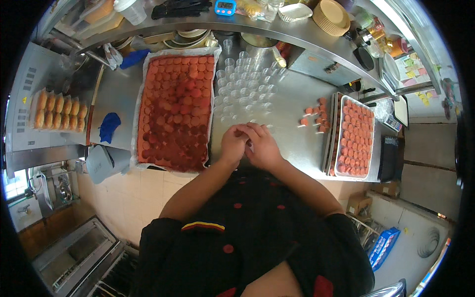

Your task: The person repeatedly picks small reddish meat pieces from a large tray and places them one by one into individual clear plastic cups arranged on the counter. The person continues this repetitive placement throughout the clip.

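Note:
My left hand [233, 144] and my right hand [264, 147] meet over the near edge of the steel counter [292, 146]. Both have curled fingers that touch each other. A small pale bit shows between the palms, but I cannot make out what it is. Just left of them lies a large paper-lined tray of red sheet cake [173, 106], cut into many rounds. Beyond my hands stand several rows of small clear plastic cups [240, 91]. A loose group of red cake rounds [322, 115] sits to the right, beside a tray of more rounds [355, 136].
A steel shelf [277, 28] overhangs the back, carrying a blue timer [225, 7] and paper baking cups [330, 17]. Packed buns [59, 111] stand at far left, near a blue cloth [109, 127] and a grey bin [101, 163]. A pot [257, 42] is behind the cups.

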A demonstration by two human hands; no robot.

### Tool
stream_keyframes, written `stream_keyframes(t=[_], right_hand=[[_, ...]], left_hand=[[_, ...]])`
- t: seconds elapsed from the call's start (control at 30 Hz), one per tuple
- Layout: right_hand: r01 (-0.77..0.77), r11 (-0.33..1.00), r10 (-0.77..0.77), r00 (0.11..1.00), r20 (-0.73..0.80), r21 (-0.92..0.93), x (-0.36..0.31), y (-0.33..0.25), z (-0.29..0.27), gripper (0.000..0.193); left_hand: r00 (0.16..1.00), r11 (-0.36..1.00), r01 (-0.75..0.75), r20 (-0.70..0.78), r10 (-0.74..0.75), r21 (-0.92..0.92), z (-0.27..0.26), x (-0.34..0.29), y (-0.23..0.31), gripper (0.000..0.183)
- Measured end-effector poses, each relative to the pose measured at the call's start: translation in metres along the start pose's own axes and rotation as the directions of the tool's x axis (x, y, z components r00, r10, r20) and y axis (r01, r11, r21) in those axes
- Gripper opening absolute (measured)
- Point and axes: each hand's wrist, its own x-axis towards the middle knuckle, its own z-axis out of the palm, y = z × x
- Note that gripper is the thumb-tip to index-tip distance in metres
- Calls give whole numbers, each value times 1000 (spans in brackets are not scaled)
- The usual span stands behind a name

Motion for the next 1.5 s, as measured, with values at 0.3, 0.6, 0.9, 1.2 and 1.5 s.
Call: stream_keyframes(t=[0.3, 0.6, 0.9, 1.2, 1.5], right_hand=[[-313, 925, 353, 919, -179, 217, -9, 63, 3, 41], [-691, 714, 656, 717, -236, -112, -57, 279, 12, 48], [-496, 655, 519, 844, -139, -570, -45, 352, -24, 58], [-544, 730, 610, 791, 35, -414, 142, 360, 3, 54], [-357, 878, 298, 929, -219, -320, 90, 350, 3, 19]], left_hand=[[940, 815, -325, 72, 332, 481, -13, 22, -27, 31], [996, 867, 3, -82, 43, 499, -108, 17, -29, 33], [890, 798, 58, -394, 231, 600, -221, -8, -25, 34], [511, 317, 443, -526, 680, 839, -322, 11, 35, 36], [736, 141, 369, -382, 559, 919, -302, 28, 27, 39]])
